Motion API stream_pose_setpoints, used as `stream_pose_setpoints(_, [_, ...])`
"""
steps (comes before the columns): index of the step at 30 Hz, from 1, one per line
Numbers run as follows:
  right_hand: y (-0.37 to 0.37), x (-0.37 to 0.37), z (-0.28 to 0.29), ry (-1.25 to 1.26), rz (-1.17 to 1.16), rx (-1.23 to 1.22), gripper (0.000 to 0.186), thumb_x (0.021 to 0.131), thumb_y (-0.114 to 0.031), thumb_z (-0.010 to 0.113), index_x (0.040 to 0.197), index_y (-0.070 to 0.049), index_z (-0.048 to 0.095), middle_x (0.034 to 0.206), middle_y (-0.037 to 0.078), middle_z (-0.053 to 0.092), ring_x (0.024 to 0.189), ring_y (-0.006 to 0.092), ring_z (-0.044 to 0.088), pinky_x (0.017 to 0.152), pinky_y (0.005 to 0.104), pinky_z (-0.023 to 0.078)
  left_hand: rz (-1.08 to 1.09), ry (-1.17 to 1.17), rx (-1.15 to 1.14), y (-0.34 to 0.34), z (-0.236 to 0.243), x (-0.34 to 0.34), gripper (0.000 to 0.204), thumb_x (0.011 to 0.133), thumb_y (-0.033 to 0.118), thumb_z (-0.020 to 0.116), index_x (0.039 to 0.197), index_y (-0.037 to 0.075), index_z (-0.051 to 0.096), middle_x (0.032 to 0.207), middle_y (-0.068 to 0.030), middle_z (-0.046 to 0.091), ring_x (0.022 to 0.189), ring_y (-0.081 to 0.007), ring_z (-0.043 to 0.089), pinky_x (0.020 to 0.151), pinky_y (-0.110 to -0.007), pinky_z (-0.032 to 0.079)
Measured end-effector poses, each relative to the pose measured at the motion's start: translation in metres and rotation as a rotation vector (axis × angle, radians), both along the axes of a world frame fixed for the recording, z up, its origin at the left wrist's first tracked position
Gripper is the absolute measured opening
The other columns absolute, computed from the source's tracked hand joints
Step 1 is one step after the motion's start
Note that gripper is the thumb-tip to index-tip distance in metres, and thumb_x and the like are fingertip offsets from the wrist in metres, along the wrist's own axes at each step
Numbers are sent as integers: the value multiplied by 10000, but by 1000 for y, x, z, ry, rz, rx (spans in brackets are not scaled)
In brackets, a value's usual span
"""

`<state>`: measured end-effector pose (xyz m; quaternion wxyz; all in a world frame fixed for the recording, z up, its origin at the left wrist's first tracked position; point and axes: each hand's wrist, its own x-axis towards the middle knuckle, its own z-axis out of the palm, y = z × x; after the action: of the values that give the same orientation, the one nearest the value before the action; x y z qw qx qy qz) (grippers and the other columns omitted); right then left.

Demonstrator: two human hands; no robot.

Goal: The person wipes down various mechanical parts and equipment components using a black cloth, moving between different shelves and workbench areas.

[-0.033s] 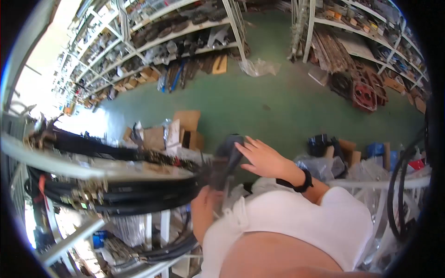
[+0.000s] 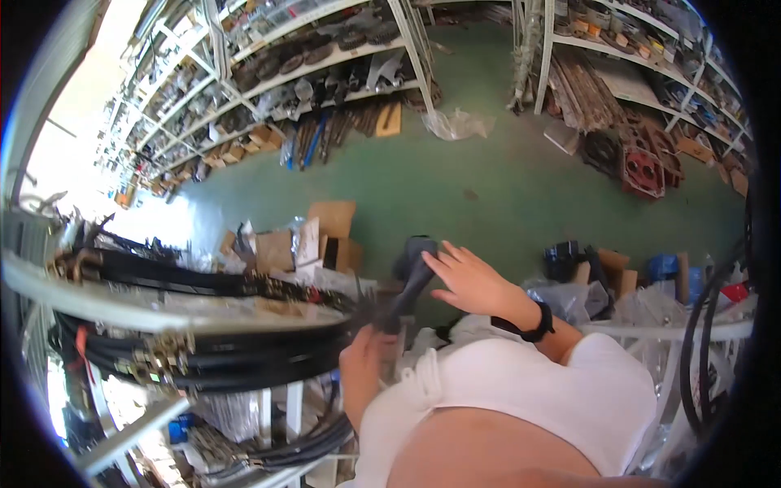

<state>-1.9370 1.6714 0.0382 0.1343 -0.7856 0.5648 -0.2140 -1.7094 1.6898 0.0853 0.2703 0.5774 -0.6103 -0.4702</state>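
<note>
A dark grey, bent piece (image 2: 416, 281) with a wider upper end is in front of my body; blur hides its exact kind. Its lower end goes into my left hand (image 2: 363, 359), whose fingers are curled round it, partly smeared. My right hand (image 2: 476, 281), with a black wristband, lies against the upper right side of the piece. Its fingers are stretched out and slightly apart, the tips touching or very near the wider end. Just left of my left hand hang black hoses (image 2: 252, 346) with brass-coloured fittings.
A pale rack rail (image 2: 146, 307) carries the hoses at left. Open cardboard boxes (image 2: 332, 220) stand on the green floor (image 2: 455, 191) beyond my hands. More boxes and plastic bags (image 2: 573, 294) lie at right. Shelves of parts (image 2: 325, 57) line the back, with a red casting (image 2: 643, 169) nearby.
The dark grey piece and both hands have shifted slightly to the right in the picture. My hold on it looks the same.
</note>
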Motion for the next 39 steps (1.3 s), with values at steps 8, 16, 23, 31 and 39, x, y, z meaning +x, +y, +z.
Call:
stream_pose_setpoints(8, [14, -84, -11, -22, -418, 141, 653, 789, -307, 575, 1285, 19, 301, 1220, 224, 431, 1192, 387, 343, 972, 455, 296, -423, -35, -143, -116, -36, -106, 259, 877, 95, 436, 1118, 14, 490, 807, -105, 654, 674, -161, 627, 594, -266, 472])
stream_pose_setpoints(16, [17, -118, -4, -200, -959, -121, 706, 732, -99, 618, 1334, -32, 254, 1272, 253, 366, 1199, 385, 334, 976, 390, 301, -899, 167, -37, -183, -49, -218, 231, 884, 64, 422, 1079, -37, 492, 836, -125, 646, 758, -196, 636, 680, -273, 470])
stream_pose_setpoints(23, [-28, -170, 19, 48, -1086, -396, 696, 693, -59, 648, 1305, -15, 321, 1266, 226, 385, 1180, 382, 360, 944, 390, 335, -911, 506, -202, -236, -69, -304, 214, 880, 67, 454, 1074, 0, 510, 815, -131, 624, 727, -109, 563, 666, -229, 425])
stream_pose_setpoints(31, [-128, -227, 42, 85, -897, -478, 721, 689, -110, 689, 1295, 11, 319, 1232, 246, 405, 1135, 409, 392, 915, 408, 357, -839, 465, -839, -308, -61, -356, 406, 790, 65, 581, 1145, -63, 430, 1058, -280, 510, 1018, -417, 489, 844, -420, 412])
stream_pose_setpoints(39, [-238, -252, 33, -175, -778, -496, 724, 671, -41, 690, 1295, 1, 326, 1218, 215, 436, 1094, 346, 460, 889, 375, 390, -757, 304, -753, -367, -77, -357, 547, 780, 134, 599, 1171, -147, 340, 1120, -333, 441, 1093, -482, 393, 944, -458, 329])
